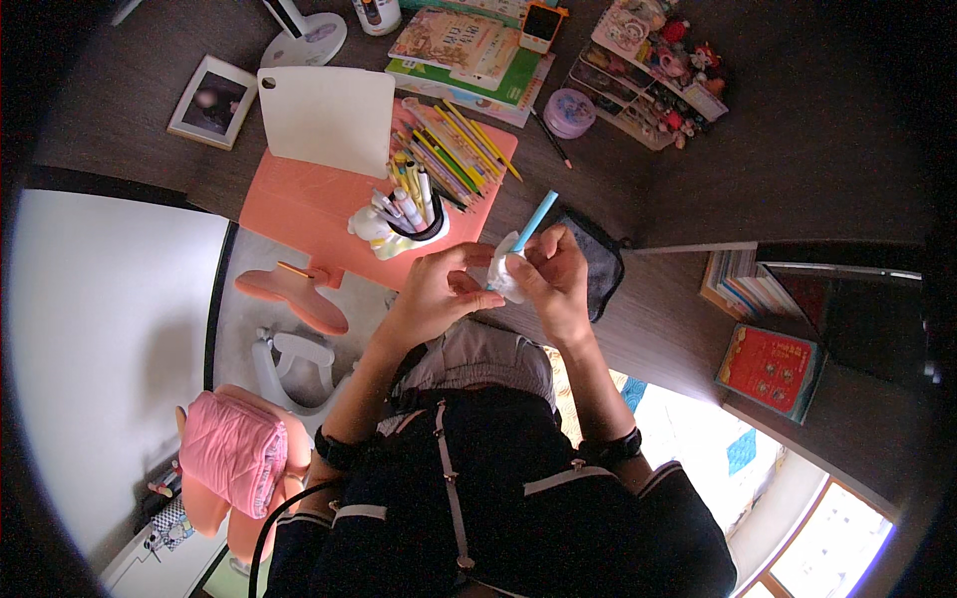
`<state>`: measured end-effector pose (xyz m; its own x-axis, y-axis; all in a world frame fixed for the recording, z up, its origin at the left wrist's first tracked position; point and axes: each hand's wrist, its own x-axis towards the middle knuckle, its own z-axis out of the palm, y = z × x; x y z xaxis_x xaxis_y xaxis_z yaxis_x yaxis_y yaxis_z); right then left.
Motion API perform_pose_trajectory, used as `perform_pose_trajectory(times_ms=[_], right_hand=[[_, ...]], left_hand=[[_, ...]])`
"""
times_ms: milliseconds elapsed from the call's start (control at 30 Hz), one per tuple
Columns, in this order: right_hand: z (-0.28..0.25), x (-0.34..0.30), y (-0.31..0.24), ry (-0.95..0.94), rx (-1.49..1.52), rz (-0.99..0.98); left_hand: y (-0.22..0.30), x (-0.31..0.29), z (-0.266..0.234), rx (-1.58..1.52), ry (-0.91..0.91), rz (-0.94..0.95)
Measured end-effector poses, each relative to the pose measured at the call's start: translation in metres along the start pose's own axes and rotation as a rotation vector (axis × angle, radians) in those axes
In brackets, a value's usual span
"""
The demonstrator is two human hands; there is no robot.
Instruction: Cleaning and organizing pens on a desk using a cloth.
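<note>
A slim light blue stick, shaped like a pen [539,215], slants up to the right in front of my body. White tissue [504,271] is wrapped around its lower part. My right hand [554,279] is closed, pinching the tissue and the stick between thumb and fingers. From the left, my left hand [445,287] holds the lower end, its thumb and forefinger bent around it; a bit of blue shows by the thumb tip. Fingers and tissue hide the rest of the stick. Just beyond, a pen holder [431,235] full of pens stands on a pink desktop [274,204].
Many coloured pencils [461,149] lie beyond the pen holder. A white tablet-like panel [327,118], a framed photo [211,102] and stacked books [459,50] sit farther back. A dark cloth pouch [601,264] lies beside my right hand. A pink cushion [234,448] rests at lower left.
</note>
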<state>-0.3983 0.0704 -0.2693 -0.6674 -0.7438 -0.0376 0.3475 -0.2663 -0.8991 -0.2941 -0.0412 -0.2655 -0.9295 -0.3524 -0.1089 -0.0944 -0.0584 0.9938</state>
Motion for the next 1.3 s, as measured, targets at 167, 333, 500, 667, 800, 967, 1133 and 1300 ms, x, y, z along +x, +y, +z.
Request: perform_pose_trajectory(times_ms=[167,333,500,667,800,967,1133,1300], right_hand=[[-0.008,0.003,-0.008,0.12,0.011,-0.073],[-0.015,0.014,-0.019,0.251,0.067,-0.138],[-0.017,0.015,-0.018,0.281,0.169,-0.185],[-0.017,0.012,-0.019,0.283,0.179,-0.182],[-0.02,0.013,-0.015,0.328,0.159,-0.181],[-0.022,0.014,-0.01,0.336,0.176,-0.168],[-0.019,0.009,-0.013,0.33,0.089,-0.092],[-0.018,0.011,-0.011,0.349,0.048,-0.081]], left_hand=[[0.003,-0.003,-0.002,0.048,-0.03,-0.088],[-0.003,-0.002,-0.002,0.105,-0.054,0.008],[0.005,-0.003,0.001,0.152,-0.059,0.029],[-0.003,-0.006,-0.001,0.13,-0.093,-0.027],[0.003,-0.003,0.0,0.417,-0.025,0.082],[0.002,-0.006,-0.001,0.154,-0.133,-0.08],[-0.003,-0.008,-0.002,0.256,-0.125,-0.09],[-0.006,-0.007,0.003,0.399,0.088,0.091]])
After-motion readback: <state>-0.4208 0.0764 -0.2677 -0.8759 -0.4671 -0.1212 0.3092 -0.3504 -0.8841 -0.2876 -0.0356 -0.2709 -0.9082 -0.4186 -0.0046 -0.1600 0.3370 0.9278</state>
